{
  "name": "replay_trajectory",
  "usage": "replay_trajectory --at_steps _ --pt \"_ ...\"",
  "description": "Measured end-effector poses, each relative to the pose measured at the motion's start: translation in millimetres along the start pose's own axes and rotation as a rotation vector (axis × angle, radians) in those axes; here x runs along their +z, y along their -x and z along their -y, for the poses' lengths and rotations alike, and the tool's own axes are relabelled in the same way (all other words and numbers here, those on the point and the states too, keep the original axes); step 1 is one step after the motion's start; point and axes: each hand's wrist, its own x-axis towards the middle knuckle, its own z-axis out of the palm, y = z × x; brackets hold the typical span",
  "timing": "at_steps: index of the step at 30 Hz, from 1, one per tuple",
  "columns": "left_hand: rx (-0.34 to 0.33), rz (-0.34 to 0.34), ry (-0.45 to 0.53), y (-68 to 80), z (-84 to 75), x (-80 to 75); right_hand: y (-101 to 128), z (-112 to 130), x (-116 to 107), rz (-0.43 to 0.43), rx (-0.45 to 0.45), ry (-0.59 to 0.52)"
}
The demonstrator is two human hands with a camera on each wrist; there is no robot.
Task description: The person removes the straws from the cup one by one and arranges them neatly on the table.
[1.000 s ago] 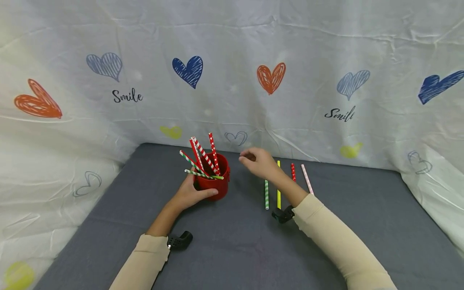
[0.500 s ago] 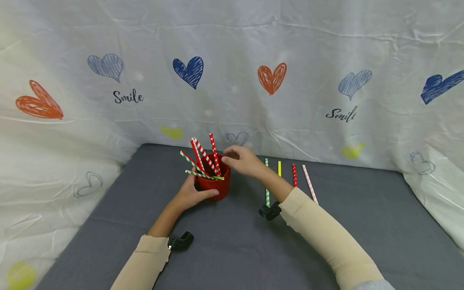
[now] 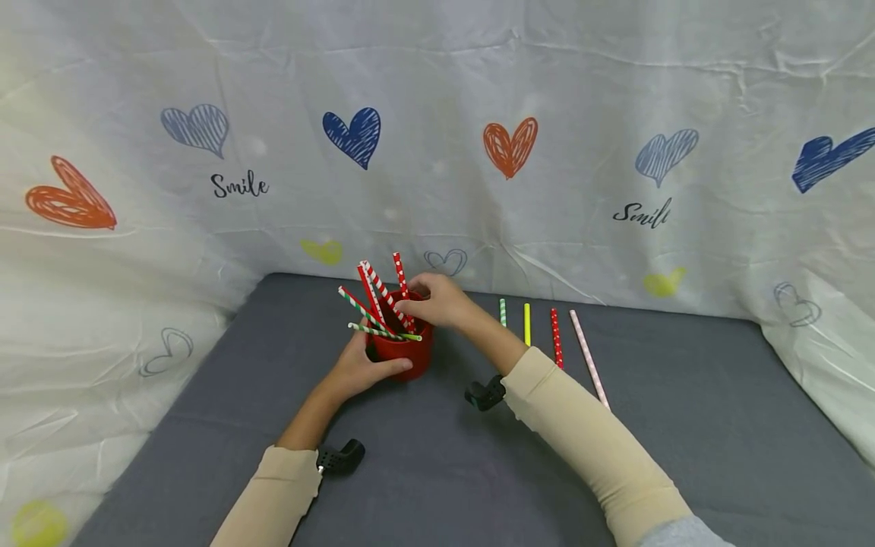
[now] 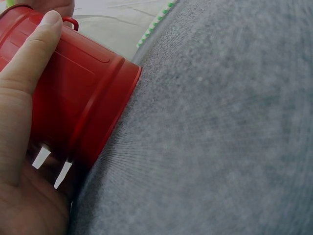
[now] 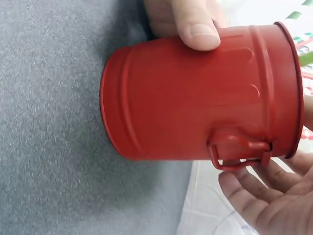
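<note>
My left hand (image 3: 357,366) grips a red metal bucket (image 3: 412,351) that stands on the table, its thumb laid along the near side. Out of the bucket lean several paper straws (image 3: 374,292), some red and white, others green striped. Over the bucket's right rim reaches my right hand (image 3: 440,301), thumb and forefinger apart at the red polka-dot straw (image 3: 399,267). In the right wrist view, the other fingers (image 5: 244,196) lie loosely by the bucket's small side handle (image 5: 237,152); the rim hides the thumb's tip.
Right of the bucket, a green striped straw (image 3: 502,311), a yellow straw (image 3: 527,325), a red dotted straw (image 3: 556,338) and a pink straw (image 3: 589,358) lie in a row on the grey tablecloth (image 3: 704,395). Behind hangs a white curtain (image 3: 437,91) with printed hearts.
My right hand has moved left from beside the bucket to over its rim, among the straws. The left hand and bucket have stayed in place.
</note>
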Motion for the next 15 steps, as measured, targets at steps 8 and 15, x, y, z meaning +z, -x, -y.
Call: replay_trajectory --at_steps 8,15 --pt "0.016 -0.021 0.008 -1.8 15.6 -0.9 -3 2 12 -0.111 -0.042 0.043" --pt "0.025 0.005 0.028 -2.7 15.8 -0.7 -2 -1 20 -0.311 -0.339 0.189"
